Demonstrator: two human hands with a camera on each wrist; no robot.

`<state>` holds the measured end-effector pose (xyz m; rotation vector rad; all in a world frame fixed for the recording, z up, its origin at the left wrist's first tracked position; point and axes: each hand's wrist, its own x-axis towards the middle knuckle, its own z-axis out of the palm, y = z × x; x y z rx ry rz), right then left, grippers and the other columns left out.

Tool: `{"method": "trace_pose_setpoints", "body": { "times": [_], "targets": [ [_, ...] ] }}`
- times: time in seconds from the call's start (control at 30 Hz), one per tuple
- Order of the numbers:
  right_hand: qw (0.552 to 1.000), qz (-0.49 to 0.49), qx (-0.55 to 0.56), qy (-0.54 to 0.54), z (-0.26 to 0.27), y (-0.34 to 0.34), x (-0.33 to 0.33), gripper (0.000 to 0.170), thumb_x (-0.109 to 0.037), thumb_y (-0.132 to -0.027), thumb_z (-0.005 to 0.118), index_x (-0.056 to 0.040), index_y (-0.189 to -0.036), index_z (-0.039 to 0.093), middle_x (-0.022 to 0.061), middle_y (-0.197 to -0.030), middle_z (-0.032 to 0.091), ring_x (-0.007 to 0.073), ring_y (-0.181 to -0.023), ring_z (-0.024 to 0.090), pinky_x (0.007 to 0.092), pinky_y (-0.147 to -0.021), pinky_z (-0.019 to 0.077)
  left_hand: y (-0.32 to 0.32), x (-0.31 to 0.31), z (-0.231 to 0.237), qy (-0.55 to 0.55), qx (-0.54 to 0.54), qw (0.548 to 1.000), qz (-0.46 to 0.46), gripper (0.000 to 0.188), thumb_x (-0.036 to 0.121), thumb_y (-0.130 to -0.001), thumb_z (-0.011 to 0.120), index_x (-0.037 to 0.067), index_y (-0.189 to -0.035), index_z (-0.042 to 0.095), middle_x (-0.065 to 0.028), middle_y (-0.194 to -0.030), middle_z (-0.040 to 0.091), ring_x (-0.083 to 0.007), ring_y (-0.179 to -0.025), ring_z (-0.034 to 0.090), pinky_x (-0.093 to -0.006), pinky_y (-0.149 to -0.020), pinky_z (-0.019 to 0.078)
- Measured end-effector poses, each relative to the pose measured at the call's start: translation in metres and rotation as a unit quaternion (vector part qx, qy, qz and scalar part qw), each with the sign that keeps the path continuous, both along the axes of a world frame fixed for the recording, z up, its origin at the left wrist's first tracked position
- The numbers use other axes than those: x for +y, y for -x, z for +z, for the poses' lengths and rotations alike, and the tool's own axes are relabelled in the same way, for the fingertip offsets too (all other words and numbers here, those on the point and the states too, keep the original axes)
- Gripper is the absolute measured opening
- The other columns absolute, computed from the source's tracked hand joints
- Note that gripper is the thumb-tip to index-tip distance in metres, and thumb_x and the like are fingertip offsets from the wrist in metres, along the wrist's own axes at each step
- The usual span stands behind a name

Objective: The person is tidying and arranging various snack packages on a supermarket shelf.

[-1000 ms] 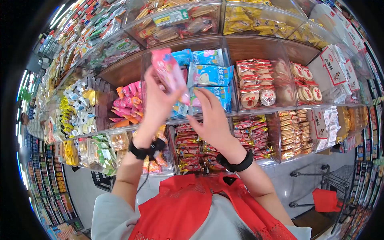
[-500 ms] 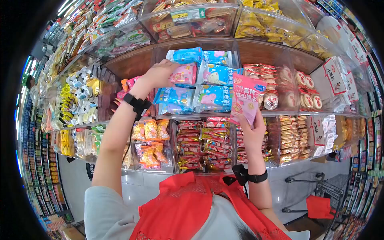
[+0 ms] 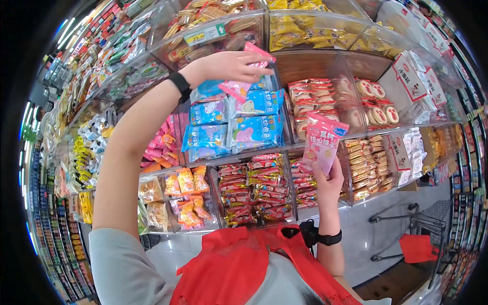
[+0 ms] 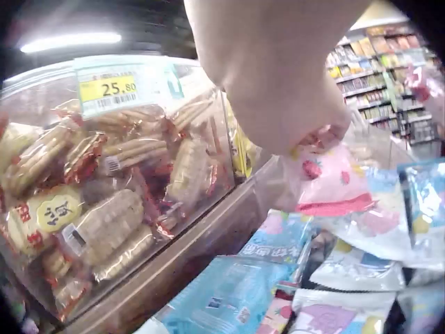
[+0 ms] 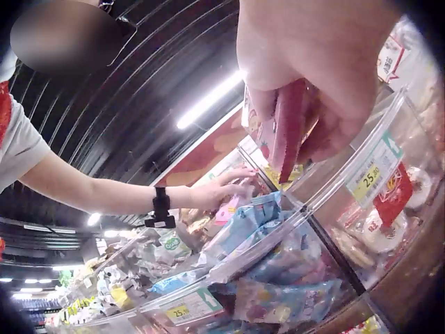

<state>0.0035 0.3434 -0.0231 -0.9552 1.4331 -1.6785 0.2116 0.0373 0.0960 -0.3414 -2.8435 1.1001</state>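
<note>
Over the back of the middle bin, my left hand grips a pink snack packet whose ends stick out past the fingers. Strawberries are printed on that packet in the left wrist view, and the hand hides much of it. My right hand pinches a second pink biscuit packet by its lower end, upright in front of the round-cracker bin. Its red edge seal shows beneath the fingers in the right wrist view. Blue snack packets lie in stacked rows in the middle bin, below the left hand.
Clear plastic dividers and a front rim bound the bins. Red-wrapped round crackers sit to the right, pink and orange packets to the left. Small red packets fill the bin below. A shopping cart stands at the right.
The right hand took the first pink packet over from the left and moved right with it. The left hand reached into the blue packets and has lifted another pink packet toward the back.
</note>
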Motion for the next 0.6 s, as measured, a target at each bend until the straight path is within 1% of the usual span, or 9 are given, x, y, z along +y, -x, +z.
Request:
{"method": "trace_pose_setpoints", "body": {
  "times": [0.13,0.2,0.27,0.3,0.33,0.4,0.43,0.5,0.6],
  "targets": [
    [0.999,-0.041,-0.013,-0.015,0.001,0.013,0.006,0.043,-0.002,-0.081,0.062,0.0025,-0.121,0.047,0.0068,-0.109,0.057,0.0122,-0.098,0.054,0.0254,-0.085,0.0422,0.019,-0.014,0.010,0.029,-0.050,0.995,-0.080,0.024,0.014,-0.078,0.053,0.013,-0.102,0.049,-0.0014,-0.133,0.041,-0.0223,-0.123,0.039,-0.0343,-0.100,0.0371],
    [0.998,-0.053,-0.016,-0.029,0.005,0.019,0.009,0.037,-0.005,-0.083,0.061,0.0026,-0.117,0.049,0.0066,-0.106,0.058,0.0115,-0.095,0.054,0.0254,-0.083,0.0424,0.015,-0.007,0.020,0.034,-0.044,0.996,-0.065,0.025,0.014,-0.078,0.052,0.013,-0.102,0.049,-0.0030,-0.126,0.045,-0.0222,-0.120,0.041,-0.0347,-0.101,0.0358],
    [0.995,-0.058,-0.038,-0.065,0.003,0.027,0.010,0.032,-0.011,-0.086,0.058,0.0030,-0.114,0.051,0.0065,-0.103,0.059,0.0106,-0.092,0.054,0.0257,-0.081,0.0426,-0.005,0.001,0.028,-0.027,0.004,0.997,0.071,0.026,0.013,-0.077,0.051,0.013,-0.102,0.049,-0.0047,-0.118,0.049,-0.0231,-0.119,0.042,-0.0351,-0.102,0.0348],
    [0.996,-0.057,-0.014,-0.060,0.000,0.027,0.008,0.032,-0.017,-0.090,0.052,0.0032,-0.115,0.051,0.0049,-0.104,0.058,0.0093,-0.089,0.053,0.0245,-0.080,0.0424,-0.017,0.008,0.031,-0.036,0.026,0.994,0.097,0.038,0.016,-0.072,0.056,0.011,-0.109,0.050,-0.0056,-0.112,0.051,-0.0237,-0.114,0.045,-0.0363,-0.098,0.0368],
    [0.997,-0.054,-0.018,-0.060,-0.002,0.026,0.006,0.032,-0.017,-0.090,0.052,0.0032,-0.115,0.051,0.0049,-0.104,0.058,0.0093,-0.089,0.053,0.0245,-0.080,0.0424,-0.031,0.016,0.030,-0.035,0.023,0.994,0.100,0.038,0.016,-0.072,0.056,0.011,-0.109,0.050,-0.0056,-0.112,0.051,-0.0237,-0.114,0.045,-0.0363,-0.098,0.0368],
    [0.996,-0.037,-0.052,-0.056,-0.004,0.023,0.001,0.032,-0.019,-0.091,0.051,0.0032,-0.115,0.051,0.0052,-0.103,0.058,0.0091,-0.090,0.052,0.0244,-0.079,0.0422,-0.059,0.037,0.026,-0.111,0.069,0.950,0.283,0.048,0.024,-0.068,0.065,0.009,-0.111,0.052,-0.0068,-0.105,0.055,-0.0238,-0.101,0.051,-0.0363,-0.087,0.0426],
    [0.997,-0.031,-0.054,-0.047,-0.004,0.019,-0.002,0.033,-0.021,-0.092,0.050,0.0033,-0.114,0.052,0.0053,-0.103,0.058,0.0089,-0.090,0.052,0.0240,-0.079,0.0418,-0.071,0.048,0.021,-0.110,0.068,0.949,0.288,0.048,0.024,-0.068,0.065,0.009,-0.111,0.052,-0.0068,-0.105,0.055,-0.0238,-0.101,0.051,-0.0363,-0.087,0.0426],
    [0.997,-0.010,-0.063,-0.045,-0.004,0.010,-0.009,0.033,-0.021,-0.092,0.050,0.0034,-0.114,0.052,0.0052,-0.103,0.058,0.0088,-0.090,0.052,0.0240,-0.080,0.0416,-0.094,0.066,0.001,-0.214,0.165,0.849,0.454,0.058,0.032,-0.064,0.071,0.007,-0.113,0.053,-0.0096,-0.098,0.057,-0.0272,-0.092,0.054,-0.0388,-0.078,0.0455],
    [0.996,0.029,-0.072,-0.042,-0.004,-0.001,-0.017,0.030,-0.018,-0.092,0.050,0.0031,-0.114,0.052,0.0054,-0.103,0.058,0.0087,-0.090,0.052,0.0246,-0.080,0.0414,-0.114,0.088,-0.026,-0.246,0.184,0.826,0.473,0.056,0.031,-0.064,0.073,0.007,-0.111,0.055,-0.0100,-0.096,0.058,-0.0290,-0.091,0.054,-0.0393,-0.078,0.0460]
  ]
}}
